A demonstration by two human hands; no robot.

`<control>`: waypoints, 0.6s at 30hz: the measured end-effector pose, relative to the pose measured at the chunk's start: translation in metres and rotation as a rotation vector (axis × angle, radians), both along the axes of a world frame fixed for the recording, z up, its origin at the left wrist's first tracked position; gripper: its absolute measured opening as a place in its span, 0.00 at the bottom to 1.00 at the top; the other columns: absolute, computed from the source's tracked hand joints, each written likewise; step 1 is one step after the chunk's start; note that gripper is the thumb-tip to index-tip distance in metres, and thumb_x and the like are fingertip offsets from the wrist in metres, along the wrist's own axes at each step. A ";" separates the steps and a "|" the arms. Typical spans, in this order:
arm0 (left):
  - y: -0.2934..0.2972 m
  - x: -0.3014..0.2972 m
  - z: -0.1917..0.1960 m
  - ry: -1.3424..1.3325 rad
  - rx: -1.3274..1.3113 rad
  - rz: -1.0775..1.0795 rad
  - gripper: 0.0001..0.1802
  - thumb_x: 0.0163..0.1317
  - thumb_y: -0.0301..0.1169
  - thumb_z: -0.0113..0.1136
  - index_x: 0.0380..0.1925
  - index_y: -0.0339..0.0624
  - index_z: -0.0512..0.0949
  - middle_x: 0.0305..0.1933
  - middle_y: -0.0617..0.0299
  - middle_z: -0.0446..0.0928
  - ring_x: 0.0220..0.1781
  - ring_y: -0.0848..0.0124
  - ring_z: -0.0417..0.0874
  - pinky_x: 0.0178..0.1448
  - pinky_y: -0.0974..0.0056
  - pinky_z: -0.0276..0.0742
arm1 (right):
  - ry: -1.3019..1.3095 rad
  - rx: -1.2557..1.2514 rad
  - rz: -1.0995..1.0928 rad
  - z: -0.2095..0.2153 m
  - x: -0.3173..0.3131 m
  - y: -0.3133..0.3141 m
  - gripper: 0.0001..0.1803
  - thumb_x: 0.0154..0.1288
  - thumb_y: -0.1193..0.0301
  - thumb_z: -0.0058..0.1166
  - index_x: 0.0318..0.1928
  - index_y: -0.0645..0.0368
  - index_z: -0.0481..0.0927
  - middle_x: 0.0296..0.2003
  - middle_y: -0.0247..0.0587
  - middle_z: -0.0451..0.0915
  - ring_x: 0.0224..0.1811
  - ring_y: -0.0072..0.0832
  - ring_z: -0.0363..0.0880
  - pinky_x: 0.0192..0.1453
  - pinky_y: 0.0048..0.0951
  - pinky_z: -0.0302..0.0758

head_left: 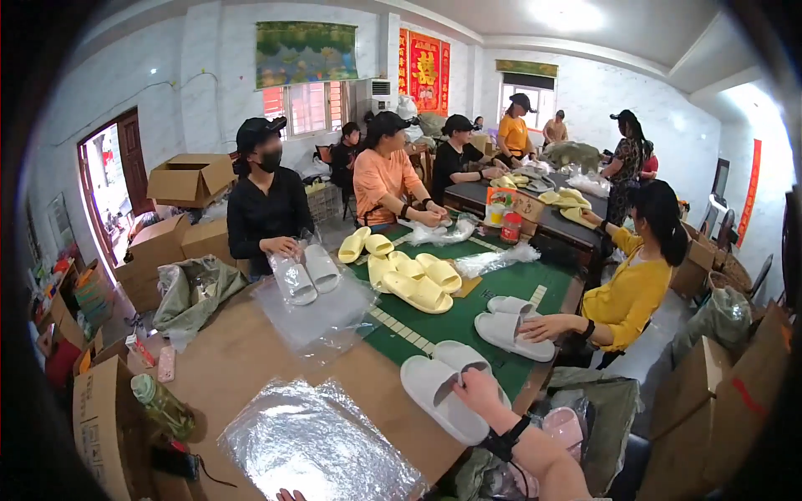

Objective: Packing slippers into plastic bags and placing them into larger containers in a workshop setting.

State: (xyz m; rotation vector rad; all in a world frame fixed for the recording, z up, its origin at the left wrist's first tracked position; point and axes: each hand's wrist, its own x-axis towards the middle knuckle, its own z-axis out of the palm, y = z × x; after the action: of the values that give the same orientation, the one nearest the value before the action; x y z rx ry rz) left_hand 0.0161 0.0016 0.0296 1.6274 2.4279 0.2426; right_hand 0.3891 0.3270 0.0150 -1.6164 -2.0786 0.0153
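My right hand [483, 392] reaches in from the lower right, its fingers closed at the strap opening of a light grey slipper [439, 401]. The matching grey slipper [462, 355] lies right beside it, on the edge of the green mat [393, 338]. At the bottom edge only the fingertips of my left hand [291, 495] show, apart and flat at the near edge of a stack of clear plastic bags [322, 442]. The rest of that hand is out of frame.
Yellow slippers [413, 288] lie mid-table. A co-worker in yellow touches another grey pair [505, 330]; one in black holds grey slippers [305, 274] over plastic bags. A green-lidded bottle [159, 405], a pink phone [167, 365] and cardboard boxes [96, 426] stand at left. Sacks [606, 417] lie at lower right.
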 end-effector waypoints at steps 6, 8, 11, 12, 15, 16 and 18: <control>0.000 -0.002 0.001 -0.015 0.005 -0.001 0.62 0.57 0.69 0.56 0.74 0.25 0.53 0.79 0.30 0.48 0.82 0.42 0.44 0.82 0.42 0.37 | 0.297 0.050 0.137 0.065 -0.110 -0.055 0.09 0.58 0.66 0.60 0.36 0.56 0.81 0.33 0.44 0.79 0.36 0.46 0.81 0.39 0.45 0.78; -0.002 -0.004 -0.006 -0.007 0.028 -0.006 0.62 0.58 0.70 0.55 0.74 0.25 0.53 0.79 0.30 0.48 0.82 0.42 0.44 0.82 0.42 0.37 | 0.300 -0.005 0.315 0.068 -0.154 -0.074 0.09 0.58 0.67 0.59 0.39 0.56 0.82 0.37 0.44 0.80 0.37 0.47 0.82 0.41 0.45 0.80; -0.002 -0.006 -0.011 0.022 0.044 -0.010 0.62 0.58 0.70 0.55 0.74 0.26 0.52 0.79 0.30 0.48 0.82 0.42 0.44 0.82 0.42 0.37 | 0.256 -0.127 0.544 0.067 -0.214 -0.102 0.12 0.63 0.63 0.57 0.42 0.56 0.80 0.39 0.44 0.80 0.41 0.46 0.82 0.42 0.47 0.80; -0.001 -0.005 -0.006 0.016 0.032 -0.010 0.62 0.58 0.70 0.54 0.74 0.26 0.52 0.79 0.30 0.47 0.82 0.43 0.44 0.82 0.42 0.37 | 0.258 -0.128 0.550 0.062 -0.229 -0.106 0.12 0.63 0.63 0.57 0.42 0.56 0.80 0.39 0.44 0.80 0.41 0.46 0.82 0.42 0.47 0.80; -0.002 -0.005 -0.008 -0.004 0.040 -0.006 0.62 0.58 0.70 0.55 0.74 0.26 0.52 0.79 0.31 0.47 0.83 0.43 0.44 0.82 0.42 0.37 | 0.163 -0.223 0.589 0.040 -0.263 -0.119 0.12 0.64 0.62 0.56 0.40 0.57 0.79 0.39 0.45 0.79 0.40 0.46 0.83 0.41 0.47 0.80; -0.001 -0.006 -0.011 -0.003 0.047 -0.010 0.62 0.58 0.70 0.55 0.75 0.26 0.51 0.79 0.31 0.48 0.83 0.43 0.44 0.82 0.42 0.37 | 0.115 -0.208 0.597 0.027 -0.268 -0.116 0.13 0.64 0.61 0.57 0.40 0.58 0.79 0.38 0.45 0.79 0.39 0.46 0.83 0.40 0.47 0.81; 0.000 -0.005 -0.009 -0.034 0.043 -0.004 0.62 0.58 0.69 0.56 0.75 0.27 0.50 0.79 0.31 0.48 0.83 0.43 0.43 0.82 0.42 0.36 | 0.035 -0.192 0.606 -0.002 -0.275 -0.110 0.15 0.63 0.61 0.58 0.40 0.60 0.77 0.38 0.45 0.79 0.39 0.46 0.83 0.40 0.46 0.81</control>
State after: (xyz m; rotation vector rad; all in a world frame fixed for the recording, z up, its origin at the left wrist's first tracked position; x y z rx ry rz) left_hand 0.0115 0.0014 0.0210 1.6320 2.4106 0.3217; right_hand 0.1137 0.2168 0.0135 -1.0108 -2.5172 0.4562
